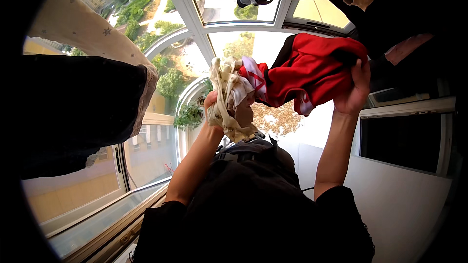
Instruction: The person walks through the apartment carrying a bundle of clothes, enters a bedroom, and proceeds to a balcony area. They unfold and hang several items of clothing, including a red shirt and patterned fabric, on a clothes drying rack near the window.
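A bunched red garment [314,69] with black and white parts is stretched out in front of my chest. My right hand [353,91] grips its right end, with the fingers partly hidden in the cloth. My left hand [214,107] clutches a crumpled cream patterned cloth [230,106], which meets the red garment's left end. Whether that left end is also inside my left hand is hidden by the folds.
Dark cloth with lace trim [87,113] and a pale patterned cloth [95,25] hang on my left. Small tan pieces [278,117] lie spread on a white surface beyond me. A leafy potted plant [188,117] stands by curved windows [201,29]. Dark clothes hang at upper right.
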`<action>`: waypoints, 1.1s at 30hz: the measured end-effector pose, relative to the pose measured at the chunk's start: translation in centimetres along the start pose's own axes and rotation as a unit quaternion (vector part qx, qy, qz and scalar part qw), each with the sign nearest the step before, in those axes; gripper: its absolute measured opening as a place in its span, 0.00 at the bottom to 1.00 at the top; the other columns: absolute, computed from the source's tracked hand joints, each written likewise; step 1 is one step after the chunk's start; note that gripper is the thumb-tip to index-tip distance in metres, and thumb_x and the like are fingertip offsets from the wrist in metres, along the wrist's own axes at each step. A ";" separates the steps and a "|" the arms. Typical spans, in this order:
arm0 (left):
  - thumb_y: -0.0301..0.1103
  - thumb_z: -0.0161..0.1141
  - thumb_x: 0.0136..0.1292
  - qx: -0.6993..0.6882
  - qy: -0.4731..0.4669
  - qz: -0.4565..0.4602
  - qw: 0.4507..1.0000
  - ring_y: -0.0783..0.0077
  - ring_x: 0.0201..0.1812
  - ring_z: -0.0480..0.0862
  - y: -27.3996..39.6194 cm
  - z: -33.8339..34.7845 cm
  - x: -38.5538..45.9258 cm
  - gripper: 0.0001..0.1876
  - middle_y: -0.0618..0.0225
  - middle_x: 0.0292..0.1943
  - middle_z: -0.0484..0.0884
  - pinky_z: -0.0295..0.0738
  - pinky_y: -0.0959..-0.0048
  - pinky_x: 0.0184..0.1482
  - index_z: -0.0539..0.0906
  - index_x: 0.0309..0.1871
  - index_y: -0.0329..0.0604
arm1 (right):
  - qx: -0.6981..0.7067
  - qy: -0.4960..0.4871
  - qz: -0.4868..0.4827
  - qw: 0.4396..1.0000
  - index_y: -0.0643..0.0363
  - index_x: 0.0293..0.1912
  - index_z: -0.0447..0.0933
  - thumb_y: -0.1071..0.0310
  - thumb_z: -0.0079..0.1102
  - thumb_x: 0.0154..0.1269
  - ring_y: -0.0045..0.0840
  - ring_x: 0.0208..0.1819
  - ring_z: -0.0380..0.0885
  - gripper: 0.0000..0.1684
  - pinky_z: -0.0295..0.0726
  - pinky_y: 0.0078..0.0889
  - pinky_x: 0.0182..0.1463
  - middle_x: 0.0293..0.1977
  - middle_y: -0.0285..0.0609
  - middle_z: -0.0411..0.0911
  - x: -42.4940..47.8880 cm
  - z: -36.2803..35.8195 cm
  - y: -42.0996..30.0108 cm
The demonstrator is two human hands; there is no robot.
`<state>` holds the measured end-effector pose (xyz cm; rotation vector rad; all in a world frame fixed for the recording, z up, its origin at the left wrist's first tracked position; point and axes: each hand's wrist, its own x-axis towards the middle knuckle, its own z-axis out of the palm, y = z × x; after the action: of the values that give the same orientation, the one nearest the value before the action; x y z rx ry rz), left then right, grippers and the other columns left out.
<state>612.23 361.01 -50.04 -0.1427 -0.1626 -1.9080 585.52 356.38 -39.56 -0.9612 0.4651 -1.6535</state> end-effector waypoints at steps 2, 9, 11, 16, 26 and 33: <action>0.41 0.59 0.52 0.003 -0.022 0.000 1.000 0.57 0.48 0.78 0.1 -0.9 -0.2 0.34 0.53 0.49 0.76 0.73 0.58 0.47 0.66 0.62 0.37 | -0.002 0.040 -0.005 0.999 0.65 0.55 0.66 0.67 0.49 0.68 0.31 0.53 0.73 0.19 0.69 0.35 0.60 0.50 0.48 0.74 0.6 -0.2 0.1; 0.30 0.52 0.59 0.457 0.140 0.096 0.873 0.76 0.32 0.71 2.2 1.4 -0.8 0.20 0.62 0.45 0.76 0.69 0.78 0.31 0.69 0.56 0.39 | -0.160 0.128 0.066 0.976 0.62 0.50 0.70 0.66 0.51 0.68 0.24 0.48 0.75 0.14 0.72 0.28 0.55 0.46 0.43 0.76 1.1 -5.4 2.3; 0.30 0.52 0.60 0.422 0.135 0.080 0.893 0.76 0.32 0.72 1.9 2.4 -0.4 0.20 0.62 0.45 0.76 0.70 0.78 0.31 0.69 0.56 0.39 | -0.200 0.144 0.108 0.963 0.65 0.45 0.71 0.65 0.56 0.66 0.20 0.41 0.75 0.14 0.74 0.22 0.48 0.39 0.41 0.77 0.3 -5.3 4.2; 0.32 0.52 0.61 0.312 0.107 0.050 0.943 0.75 0.34 0.73 1.4 5.3 1.4 0.20 0.62 0.46 0.76 0.71 0.78 0.32 0.69 0.57 0.39 | -0.284 0.077 0.212 0.932 0.67 0.45 0.71 0.56 0.56 0.66 0.18 0.36 0.74 0.21 0.74 0.21 0.40 0.37 0.41 0.78 -0.7 -5.5 7.9; 0.35 0.51 0.62 0.192 0.060 0.029 0.979 0.73 0.37 0.75 0.8 9.4 4.4 0.20 0.61 0.47 0.75 0.73 0.78 0.33 0.69 0.57 0.40 | -0.637 -0.012 0.124 0.761 0.61 0.47 0.74 0.66 0.66 0.53 0.29 0.42 0.77 0.21 0.75 0.28 0.46 0.41 0.43 0.77 -3.8 2.2 5.7; 0.37 0.51 0.64 0.185 0.047 0.022 0.981 0.72 0.39 0.76 0.0 11.7 5.3 0.20 0.61 0.48 0.74 0.75 0.78 0.35 0.69 0.57 0.40 | -0.346 -0.215 0.153 0.900 0.59 0.53 0.69 0.72 0.67 0.49 0.30 0.48 0.75 0.30 0.75 0.33 0.51 0.47 0.42 0.74 -4.7 4.4 9.9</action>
<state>610.70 358.24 -37.61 0.1926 -0.4424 -1.8026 595.32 358.46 -45.76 -1.6351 0.8726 -0.9399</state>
